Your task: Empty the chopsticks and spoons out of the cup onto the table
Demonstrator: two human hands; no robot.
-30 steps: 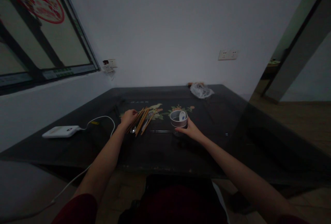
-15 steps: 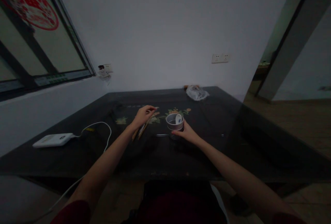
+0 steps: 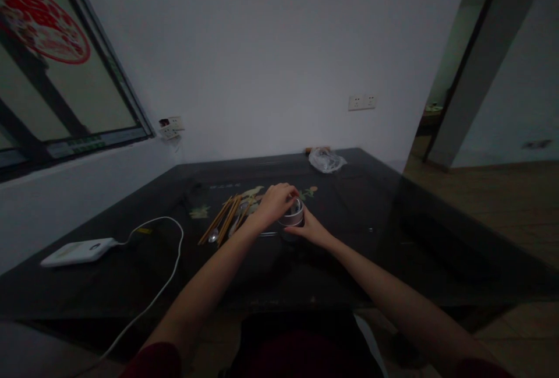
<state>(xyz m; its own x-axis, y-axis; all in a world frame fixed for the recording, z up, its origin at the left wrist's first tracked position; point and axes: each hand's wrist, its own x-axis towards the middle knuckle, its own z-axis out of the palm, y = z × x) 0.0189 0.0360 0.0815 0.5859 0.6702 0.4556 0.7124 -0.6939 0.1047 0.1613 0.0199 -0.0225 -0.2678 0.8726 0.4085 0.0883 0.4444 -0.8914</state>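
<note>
A small round cup stands on the dark table. My right hand wraps round its near right side. My left hand hovers over the cup's rim with its fingers curled; what they hold, if anything, is hidden. A bundle of wooden chopsticks lies fanned out on the table to the left of the cup, with a metal spoon among them. The room is dim and details are hard to see.
A white power bank with a white cable lies at the table's left. A crumpled clear plastic bag sits at the far edge by the wall. A window is on the left; a doorway opens at the right.
My left hand left the chopstick bundle, lifted a few sticks, then moved right to the cup's rim. The right hand stayed on the cup. The view has tilted down slightly.
</note>
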